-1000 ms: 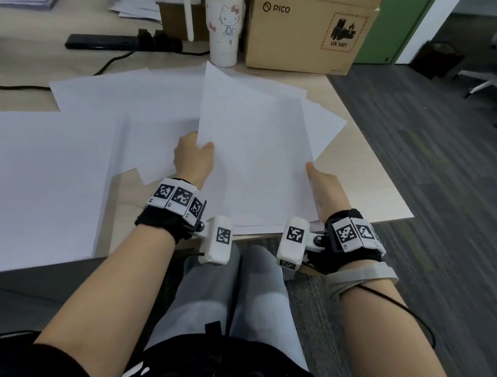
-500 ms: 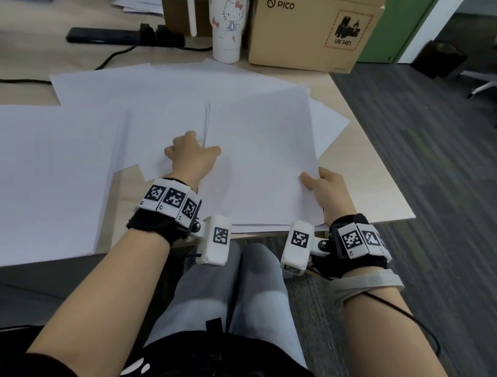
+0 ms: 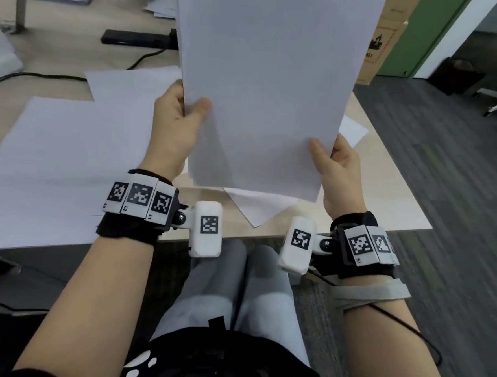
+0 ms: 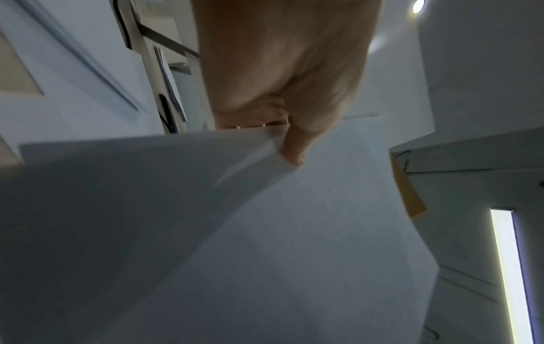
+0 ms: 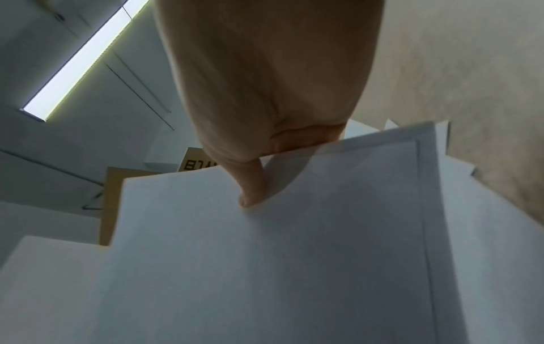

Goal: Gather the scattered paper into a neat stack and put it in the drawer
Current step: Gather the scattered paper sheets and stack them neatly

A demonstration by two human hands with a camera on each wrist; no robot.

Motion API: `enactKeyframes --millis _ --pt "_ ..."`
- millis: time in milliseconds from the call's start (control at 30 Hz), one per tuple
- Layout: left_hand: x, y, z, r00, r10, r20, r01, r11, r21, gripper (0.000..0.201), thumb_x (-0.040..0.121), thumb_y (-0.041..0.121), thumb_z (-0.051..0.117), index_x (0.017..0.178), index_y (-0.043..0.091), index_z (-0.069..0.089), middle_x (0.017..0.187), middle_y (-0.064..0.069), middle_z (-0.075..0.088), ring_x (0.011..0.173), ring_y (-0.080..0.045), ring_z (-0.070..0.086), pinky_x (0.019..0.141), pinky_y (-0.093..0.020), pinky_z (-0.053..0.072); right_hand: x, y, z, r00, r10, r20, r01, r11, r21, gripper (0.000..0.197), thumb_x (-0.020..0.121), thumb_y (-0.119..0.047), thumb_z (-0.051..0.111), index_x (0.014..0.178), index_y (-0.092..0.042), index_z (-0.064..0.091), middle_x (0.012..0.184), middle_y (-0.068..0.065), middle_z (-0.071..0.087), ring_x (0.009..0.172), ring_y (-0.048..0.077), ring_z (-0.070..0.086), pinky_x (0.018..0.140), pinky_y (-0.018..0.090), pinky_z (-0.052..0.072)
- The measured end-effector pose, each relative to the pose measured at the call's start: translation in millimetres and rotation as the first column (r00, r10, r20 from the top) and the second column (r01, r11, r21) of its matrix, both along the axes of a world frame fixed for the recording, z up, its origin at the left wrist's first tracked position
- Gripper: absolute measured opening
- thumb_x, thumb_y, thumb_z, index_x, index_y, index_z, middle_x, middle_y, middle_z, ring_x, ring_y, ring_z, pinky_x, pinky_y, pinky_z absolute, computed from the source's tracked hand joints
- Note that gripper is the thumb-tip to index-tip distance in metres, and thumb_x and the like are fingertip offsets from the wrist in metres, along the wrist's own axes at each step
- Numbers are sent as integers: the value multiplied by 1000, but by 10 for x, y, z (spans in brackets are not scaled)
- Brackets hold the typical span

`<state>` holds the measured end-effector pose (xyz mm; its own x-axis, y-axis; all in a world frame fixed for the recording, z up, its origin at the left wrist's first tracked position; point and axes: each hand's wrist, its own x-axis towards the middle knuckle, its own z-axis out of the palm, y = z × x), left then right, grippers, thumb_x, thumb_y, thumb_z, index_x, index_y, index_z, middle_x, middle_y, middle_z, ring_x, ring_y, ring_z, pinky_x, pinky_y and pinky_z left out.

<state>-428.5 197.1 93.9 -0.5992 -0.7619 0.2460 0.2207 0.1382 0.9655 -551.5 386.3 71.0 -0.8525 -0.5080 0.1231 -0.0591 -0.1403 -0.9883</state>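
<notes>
A pale wood tabletop (image 3: 387,198) meets grey striped carpet (image 3: 456,276) at 3 o'clock; a green wall panel (image 3: 423,32) stands at 1 o'clock, ceiling strip light (image 4: 512,274) overhead.

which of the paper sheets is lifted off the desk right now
The sheets gripped upright between the left hand and right hand. The other loose sheets lie flat on the desk.
</notes>
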Motion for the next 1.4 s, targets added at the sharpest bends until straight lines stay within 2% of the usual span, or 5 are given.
enactKeyframes --millis 433,933,1100,1267,1400 --pt "138 -64 -222 929 -214 303 179 974 141 23 83 9 71 106 13 67 96 10 69 84 3 67 72 -11 49 112 -183 -116 993 -21 113 15 998 53 15 77 -1 74 88 -10 69 82 -3 73 79 13 68 78 29 56" --pt "614 -839 43 898 418 136 -440 857 268 21 85 2 67 78 20 60 76 14 65 59 9 61 65 -12 49 62 -1226 -67 994 -27 103 -3 959 285 16 95 -18 53 96 -13 68 102 3 69 101 19 63 93 35 49" --pt "759 -977 -160 858 453 241 -513 774 371 17 89 8 63 105 13 58 96 7 63 89 -8 57 60 -7 45 97 -1543 -290 999 28 37 -43 848 528 40 89 -8 53 129 -4 55 124 11 57 115 26 54 107 43 40" --pt "795 -1032 -305 844 414 342 -534 712 456 21 87 7 66 106 14 58 106 -1 64 103 -22 60 96 -42 48 122 -1722 -379 998 62 19 -62 826 560 47 85 -7 62 130 -2 51 127 14 56 119 29 54 104 43 42" --pt "781 -1058 -351 842 404 357 -535 708 460 18 90 6 63 104 14 57 99 0 61 93 -18 58 83 -27 47 109 -1807 -398 998 50 -28 -24 812 583 48 80 -5 67 126 -4 54 123 12 59 113 25 56 101 39 45"
